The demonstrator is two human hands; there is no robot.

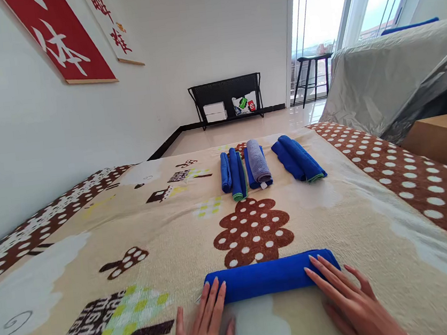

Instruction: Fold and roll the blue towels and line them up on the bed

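A blue towel (270, 276), rolled into a tube, lies crosswise on a patterned blanket (142, 236) just in front of me. My left hand (203, 325) rests flat with fingers stretched out, its fingertips touching the roll's left end. My right hand (349, 301) also lies flat and open, fingertips on the roll's right end. Neither hand grips anything.
Farther along the blanket lie several rolled towels: blue ones (232, 173), a grey one (258, 162) and a folded blue one (298, 159). A black rack (227, 100) stands by the far wall. A covered piece of furniture (391, 78) and a wooden edge (442, 137) are at right.
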